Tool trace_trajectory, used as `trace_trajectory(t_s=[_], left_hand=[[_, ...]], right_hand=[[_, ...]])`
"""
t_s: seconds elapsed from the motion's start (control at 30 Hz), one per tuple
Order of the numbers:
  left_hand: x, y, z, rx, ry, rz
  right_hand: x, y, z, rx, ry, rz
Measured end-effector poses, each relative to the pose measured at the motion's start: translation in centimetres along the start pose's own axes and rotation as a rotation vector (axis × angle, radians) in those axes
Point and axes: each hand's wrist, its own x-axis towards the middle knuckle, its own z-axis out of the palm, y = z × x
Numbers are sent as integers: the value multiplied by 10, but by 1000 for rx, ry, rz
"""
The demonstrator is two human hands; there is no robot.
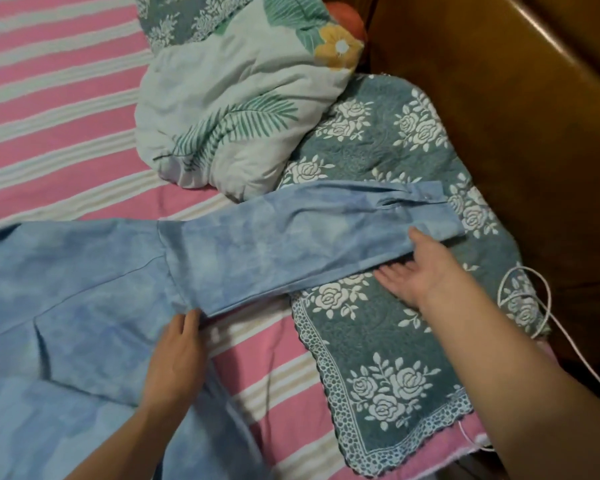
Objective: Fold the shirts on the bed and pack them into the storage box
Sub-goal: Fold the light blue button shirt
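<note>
The blue shirt (84, 289) lay spread flat on the striped bed (49, 98), its sleeve (309, 233) stretched out across a floral pillow (395, 341), likely readied for folding. The left hand (177, 358) pressed flat at the armpit seam as an anchor. The right hand (420, 268), fingers straight, slid under the sleeve near the cuff; neither grip had closed on cloth.

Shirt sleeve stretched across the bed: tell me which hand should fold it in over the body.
Right. The right hand lies open at the sleeve near its cuff, the free end. The left hand rests on the shirt by the armpit and can pin it.
</note>
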Motion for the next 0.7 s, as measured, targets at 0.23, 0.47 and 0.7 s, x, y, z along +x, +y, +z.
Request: trace_trajectory(t_s=[0.23,0.47,0.7], left_hand=[[12,-26,2,-18,-175,155],[-3,-13,-33,-9,-386,149],[24,41,-25,133,120,529]], right_hand=[[-32,-17,27,58,-77,-122],[-20,-30,10,-149,281,-389],[-3,-37,-13,-535,224,-563]])
